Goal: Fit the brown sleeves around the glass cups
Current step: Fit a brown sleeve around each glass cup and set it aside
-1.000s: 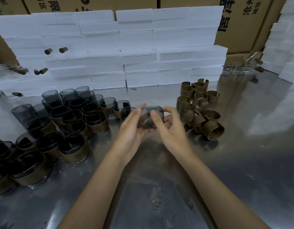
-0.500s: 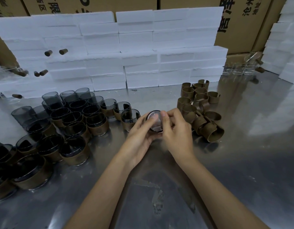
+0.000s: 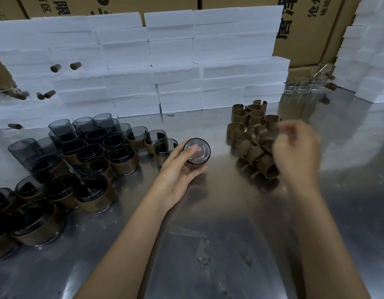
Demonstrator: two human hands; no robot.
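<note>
My left hand [image 3: 179, 172] grips a dark smoked-glass cup [image 3: 197, 153] with no sleeve, its round end turned up toward me, just above the metal table [image 3: 208, 244]. My right hand [image 3: 295, 152] is blurred over the right side of a pile of brown sleeves [image 3: 251, 134]; whether it holds one I cannot tell. To the left stand several cups wearing brown sleeves [image 3: 122, 158], and behind them several bare smoked cups [image 3: 63, 130].
A wall of white foam blocks [image 3: 176, 61] runs along the back, with cardboard boxes [image 3: 305, 29] behind it. More foam blocks [image 3: 370, 50] stack at the right. Clear glasses [image 3: 305, 87] sit at the back right. Small brown cylinders [image 3: 75, 65] rest among the foam at the left.
Both hands held the cup together before. My right hand has let go and swung right to the sleeve pile. My left hand has turned the cup's end up and keeps it.
</note>
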